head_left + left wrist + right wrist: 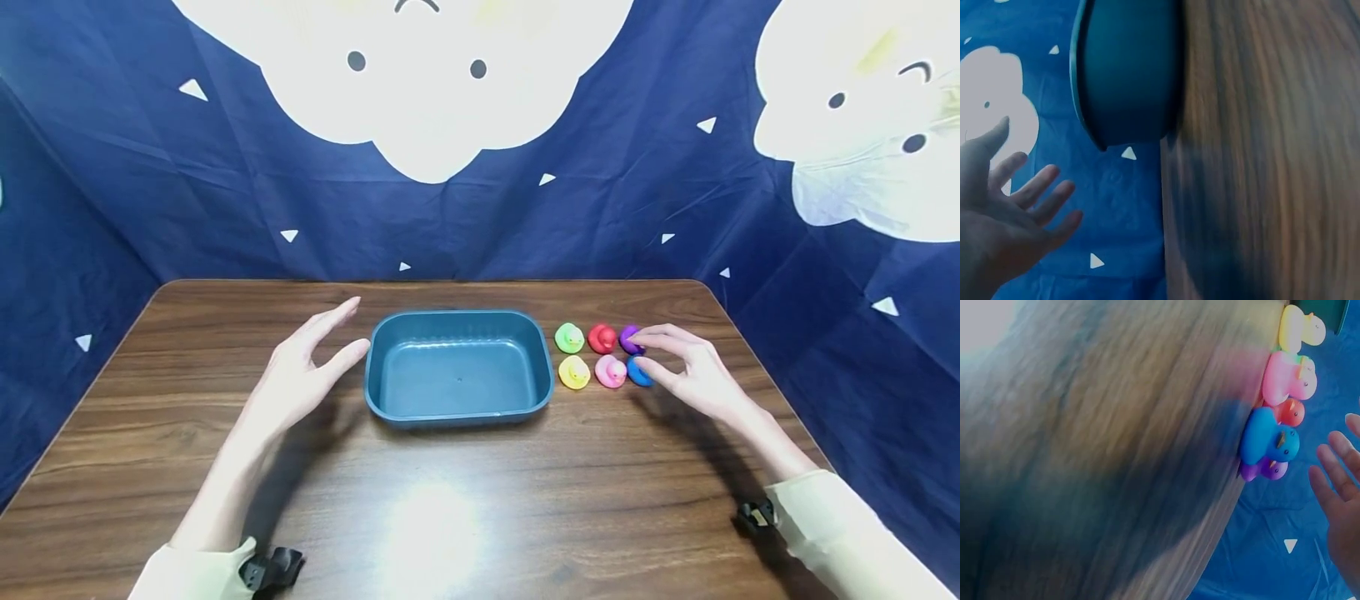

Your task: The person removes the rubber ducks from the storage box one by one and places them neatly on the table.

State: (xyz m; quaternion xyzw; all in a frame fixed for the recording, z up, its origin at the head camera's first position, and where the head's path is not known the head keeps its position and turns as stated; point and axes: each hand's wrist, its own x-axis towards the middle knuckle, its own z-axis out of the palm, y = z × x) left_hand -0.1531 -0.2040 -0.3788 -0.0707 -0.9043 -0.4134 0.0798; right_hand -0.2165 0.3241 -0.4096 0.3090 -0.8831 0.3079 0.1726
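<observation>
A blue-green plastic basin (459,415) stands on the wooden table, with nothing inside it. My left hand (300,375) hovers beside its left end, thumb and fingers spread and holding nothing. Right of the basin, small rubber ducks sit in two rows: green (569,337), red (602,338) and purple (632,339) behind; yellow (573,372), pink (611,372) and blue (640,372) in front. My right hand (693,371) is over the right end of the rows, partly covering the purple and blue ducks. In the right wrist view its fingers (1332,469) are apart from the blue duck (1263,437).
The brown wooden table (480,500) has a bright light reflection near its front. Behind and beside it hangs a dark blue cloth (465,225) with white clouds and triangles. A black strap device (272,570) is on the left wrist, and another (756,513) on the right.
</observation>
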